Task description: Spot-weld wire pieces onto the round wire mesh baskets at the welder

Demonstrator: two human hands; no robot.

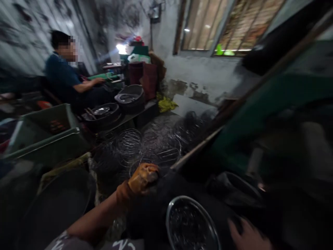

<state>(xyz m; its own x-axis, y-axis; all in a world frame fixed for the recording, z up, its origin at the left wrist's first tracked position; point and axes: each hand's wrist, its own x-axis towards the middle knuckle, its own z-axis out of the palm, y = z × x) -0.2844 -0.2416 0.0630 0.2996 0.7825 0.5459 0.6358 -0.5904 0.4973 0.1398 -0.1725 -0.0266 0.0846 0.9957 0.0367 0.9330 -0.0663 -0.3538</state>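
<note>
In the head view, my left hand (144, 177) wears an orange-brown glove. Its fingers are curled closed, and whatever may be inside them is hidden. It is nearest to the heap of thin wire rings (130, 142) beyond it. At the lower right, my bare right hand (247, 233) is blurred and dim, so its finger positions are unclear. Between the hands, lower down, is a round metal-rimmed bowl (191, 225) with small shiny pieces in it. A dark open-topped container (238, 185) lies above my right hand.
A green crate (41, 133) stands on the left. Behind it a seated person (62, 73) works beside dark round tubs (130, 100). A slanted green panel with a pale edge (197, 149) crosses the right side. Yellow cloth (166, 104) lies near the wall.
</note>
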